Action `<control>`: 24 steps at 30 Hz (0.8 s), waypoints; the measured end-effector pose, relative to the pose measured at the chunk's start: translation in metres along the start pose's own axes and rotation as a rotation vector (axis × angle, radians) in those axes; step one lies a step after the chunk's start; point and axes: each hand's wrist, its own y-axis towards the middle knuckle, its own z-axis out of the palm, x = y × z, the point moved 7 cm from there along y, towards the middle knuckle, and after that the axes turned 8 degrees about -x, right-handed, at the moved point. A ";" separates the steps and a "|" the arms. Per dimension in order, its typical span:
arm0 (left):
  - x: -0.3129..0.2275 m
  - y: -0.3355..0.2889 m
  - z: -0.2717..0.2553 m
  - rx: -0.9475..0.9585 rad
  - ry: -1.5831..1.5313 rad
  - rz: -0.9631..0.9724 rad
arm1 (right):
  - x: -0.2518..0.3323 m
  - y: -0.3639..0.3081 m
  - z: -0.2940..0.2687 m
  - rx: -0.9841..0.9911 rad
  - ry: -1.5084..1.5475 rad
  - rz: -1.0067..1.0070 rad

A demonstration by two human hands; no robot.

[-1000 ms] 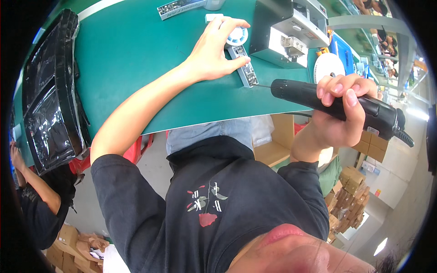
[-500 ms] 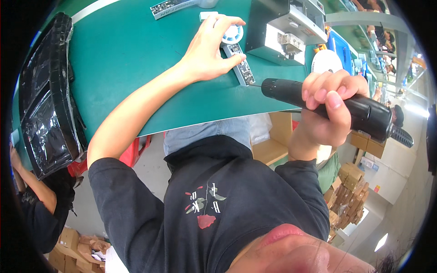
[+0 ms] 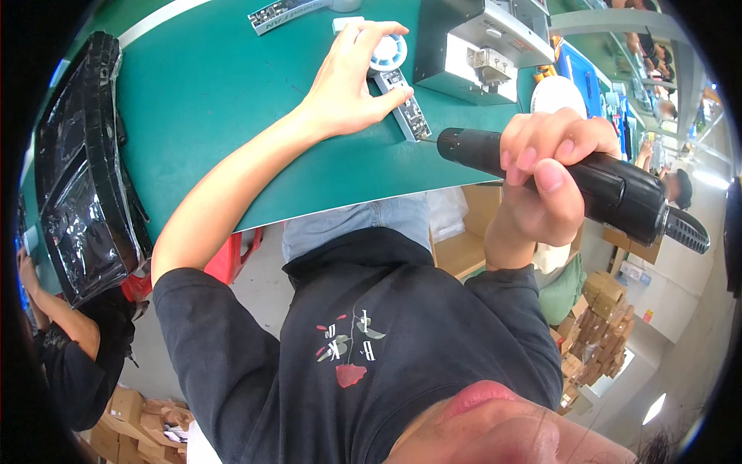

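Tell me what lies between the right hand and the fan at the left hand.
In the head view, the screwdriver's front and thin bit span from the right hand to the fan's handle; contact at the tip is unclear.

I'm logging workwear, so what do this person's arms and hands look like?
The left hand and right hand are ungloved. The left sleeve and right sleeve are black, short and loose, reaching about the elbows. Both forearms are uncovered, with no watch or bracelet visible.
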 end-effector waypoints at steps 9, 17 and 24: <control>0.001 0.000 0.002 0.019 -0.012 -0.037 | 0.003 0.002 0.001 0.217 -0.011 0.004; 0.006 -0.001 0.004 0.011 -0.037 -0.036 | -0.008 0.016 0.010 0.462 0.115 0.061; 0.005 -0.001 0.004 0.025 -0.025 -0.064 | -0.007 0.017 0.018 0.524 0.092 0.057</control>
